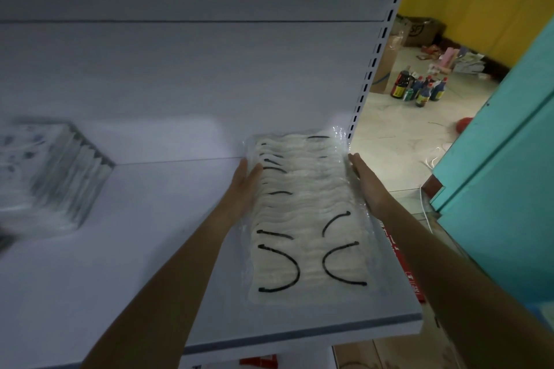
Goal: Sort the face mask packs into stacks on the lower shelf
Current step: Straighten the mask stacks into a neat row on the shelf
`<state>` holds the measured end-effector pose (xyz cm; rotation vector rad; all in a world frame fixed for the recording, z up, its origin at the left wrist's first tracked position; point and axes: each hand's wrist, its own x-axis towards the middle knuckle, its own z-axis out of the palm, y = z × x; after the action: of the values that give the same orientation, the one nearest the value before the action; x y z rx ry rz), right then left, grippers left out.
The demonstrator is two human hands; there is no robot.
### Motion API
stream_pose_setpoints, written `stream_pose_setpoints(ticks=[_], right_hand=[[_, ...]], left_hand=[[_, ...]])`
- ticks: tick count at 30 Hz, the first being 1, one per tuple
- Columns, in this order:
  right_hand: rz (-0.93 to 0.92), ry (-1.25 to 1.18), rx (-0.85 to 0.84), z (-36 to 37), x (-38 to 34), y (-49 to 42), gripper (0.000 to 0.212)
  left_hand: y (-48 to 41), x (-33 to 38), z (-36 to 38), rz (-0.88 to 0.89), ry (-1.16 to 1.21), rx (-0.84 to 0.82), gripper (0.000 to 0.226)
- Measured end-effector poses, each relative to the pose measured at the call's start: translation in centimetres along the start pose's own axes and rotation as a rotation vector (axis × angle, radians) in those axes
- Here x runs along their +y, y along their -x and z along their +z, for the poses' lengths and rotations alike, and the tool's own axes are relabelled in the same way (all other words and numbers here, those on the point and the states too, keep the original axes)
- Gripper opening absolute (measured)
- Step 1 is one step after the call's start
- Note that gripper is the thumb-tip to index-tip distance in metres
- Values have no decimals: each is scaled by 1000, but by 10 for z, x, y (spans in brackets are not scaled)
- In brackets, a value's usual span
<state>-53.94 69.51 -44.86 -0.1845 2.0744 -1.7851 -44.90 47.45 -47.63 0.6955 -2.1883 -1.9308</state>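
Bare shelf (pixel 156 219) is lying open between the stack (pixel 51 177) at left and the packs (pixel 302 213) at right. The upright (pixel 364 93) is standing just beside the packs' far right corner; the back panel (pixel 180 75) is closing off the rear.

L hand (pixel 246 186) & R hand (pixel 369 186) flat vs sides of mask packs (pixel 302 213), on shelf (pixel 150 249), blurry stack (pixel 51 177) far L

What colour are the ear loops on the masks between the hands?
Black ear loops on white masks, clearest in the head view.
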Motion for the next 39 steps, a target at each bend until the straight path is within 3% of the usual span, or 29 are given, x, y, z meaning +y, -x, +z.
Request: stream_pose_setpoints(ticks=[5,10,14,17,19,22,24,26,29,33,39], right_hand=[[35,39,-13,1,1,-3,55],[-15,-46,16,-3,-5,7,41],[52,-32,-11,3,4,18,56],[17,-45,52,1,2,27,55],[9,-71,43,-2,10,33,51],[36,18,45,1,11,40,65],[3,96,58,-1,21,34,40],[-22,118,87,-2,23,35,29],[40,2,148,-6,23,56,57],[19,104,76,-6,30,72,51],[-21,104,141,-16,33,77,56]], left_hand=[[-5,3,4,-17,63,-58,74],[-2,4,-3,-34,97,20,69],[17,-7,4,4,-61,-129,90],[25,-4,7,25,-55,-22,70],[27,-7,2,-46,-31,82,68],[47,-10,5,-65,9,39,69],[56,-13,9,-58,-2,-29,68],[60,-13,10,-25,26,-42,68],[69,-11,6,-75,151,3,66],[90,-19,14,-36,110,-16,73],[98,-21,17,-50,126,23,79]])
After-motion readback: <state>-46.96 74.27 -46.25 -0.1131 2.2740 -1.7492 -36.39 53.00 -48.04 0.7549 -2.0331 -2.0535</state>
